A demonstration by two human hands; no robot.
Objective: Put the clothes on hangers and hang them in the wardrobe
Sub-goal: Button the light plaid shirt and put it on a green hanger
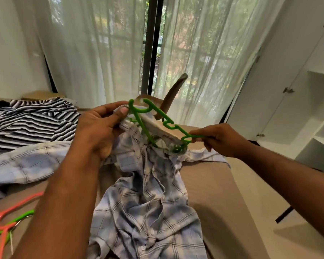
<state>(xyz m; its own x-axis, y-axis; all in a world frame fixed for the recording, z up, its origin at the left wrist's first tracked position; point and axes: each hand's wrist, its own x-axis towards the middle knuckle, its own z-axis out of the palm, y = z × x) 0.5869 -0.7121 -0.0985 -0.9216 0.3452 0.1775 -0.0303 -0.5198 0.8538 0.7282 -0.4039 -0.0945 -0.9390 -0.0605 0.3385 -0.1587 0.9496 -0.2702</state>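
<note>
The left hand grips the soft collar of the checked shirt. The right hand pinches the thin green plastic hanger, centre frame.

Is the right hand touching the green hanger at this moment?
Touching. The head view shows the right hand pinching the end of the green hanger between thumb and fingers, with no gap visible.

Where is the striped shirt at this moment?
Head view, left side: the striped shirt lies on the bed, behind the spread sleeve of the plaid shirt and left of the left hand.
</note>
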